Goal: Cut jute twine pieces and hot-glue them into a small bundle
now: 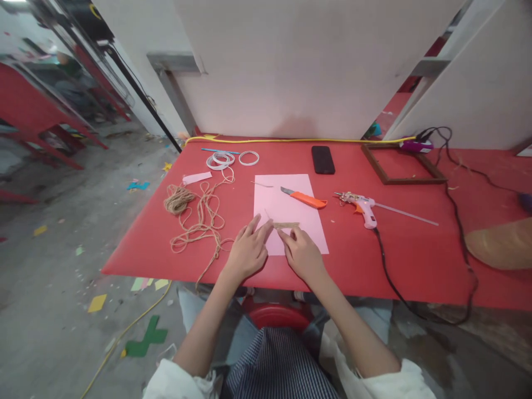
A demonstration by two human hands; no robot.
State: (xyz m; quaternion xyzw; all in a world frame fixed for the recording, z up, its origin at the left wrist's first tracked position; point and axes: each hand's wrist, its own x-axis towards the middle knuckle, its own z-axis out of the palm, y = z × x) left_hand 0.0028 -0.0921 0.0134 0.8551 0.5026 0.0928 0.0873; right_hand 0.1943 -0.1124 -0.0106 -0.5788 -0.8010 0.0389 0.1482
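Note:
A pink paper sheet [291, 208] lies on the red table [353, 260]. On its near part rests a short flat strip of glued jute twine [286, 225]. My left hand [248, 250] lies on the sheet's left edge, fingers stretched toward the strip's left end. My right hand [301, 252] is just below the strip, thumb and forefinger pinched at its near edge. An orange utility knife [305, 198] lies on the sheet's far right side.
Loose jute twine [197, 219] is tangled at the left, with white bangles [226, 159] behind it. A black phone [323, 159], a wooden frame [401, 163] and a pink glue gun [362, 206] with its black cord [415, 310] lie to the right.

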